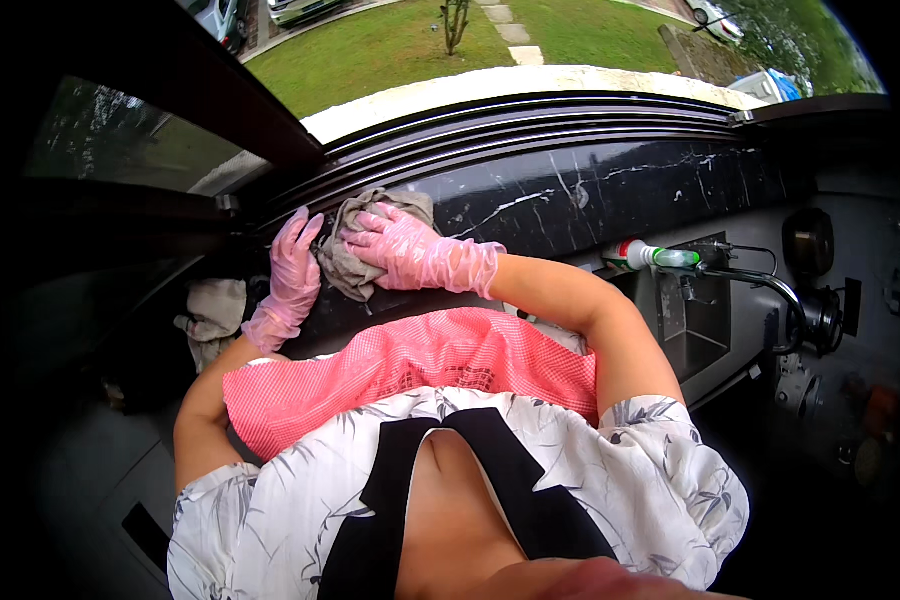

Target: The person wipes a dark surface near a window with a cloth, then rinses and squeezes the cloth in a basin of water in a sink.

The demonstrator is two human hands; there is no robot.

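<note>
A crumpled grey cloth (351, 264) lies on the black, white-veined stone sill (525, 191) at its left end. My right hand (409, 251), in a thin pink plastic glove, presses flat over the cloth with its fingers bent into it. Just left of the cloth is my left hand (291, 274), gloved the same way. Its fingers are stretched out towards the window track (420, 139), and it holds nothing. Whether its palm or side rests on the stone cannot be made out.
A window pane in a dark frame (262, 97) stands at the left. A spray bottle (637, 255) lies or leans by the metal sink (694, 330) with its curved tap (784, 292). A pale cloth (217, 307) sits at the left. Outside are a lawn and parked cars.
</note>
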